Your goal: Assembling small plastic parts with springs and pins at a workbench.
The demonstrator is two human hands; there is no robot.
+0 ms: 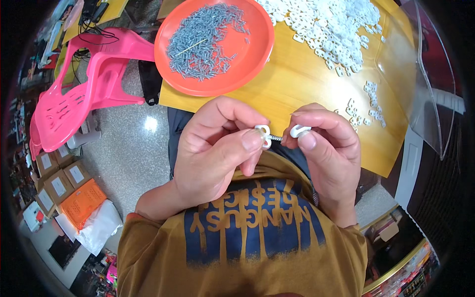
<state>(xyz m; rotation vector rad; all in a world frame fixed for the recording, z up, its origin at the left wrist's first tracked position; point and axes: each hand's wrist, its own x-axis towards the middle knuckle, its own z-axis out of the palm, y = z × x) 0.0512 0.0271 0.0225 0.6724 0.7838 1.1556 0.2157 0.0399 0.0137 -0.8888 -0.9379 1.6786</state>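
Observation:
My left hand (215, 143) pinches a small white plastic piece with rounded loops (265, 130) between thumb and fingers. From that piece a short grey screw (275, 138) sticks out toward the right. A second white plastic piece, curved like a hook (299, 130), is held between the thumb and forefinger of my right hand (329, 151). Both hands are close together in front of my shirt, near the table's front edge. The screw's right end lies by my right fingertips; whether they touch it, I cannot tell.
A round red-orange dish (217, 88) holds a heap of grey screws (198, 47) on the yellow wooden table (292, 81). White plastic pieces (336, 29) are piled at the back, with small groups (373, 101) to the right. On the left stand a pink plastic chair (106, 74) and cardboard boxes (59, 185).

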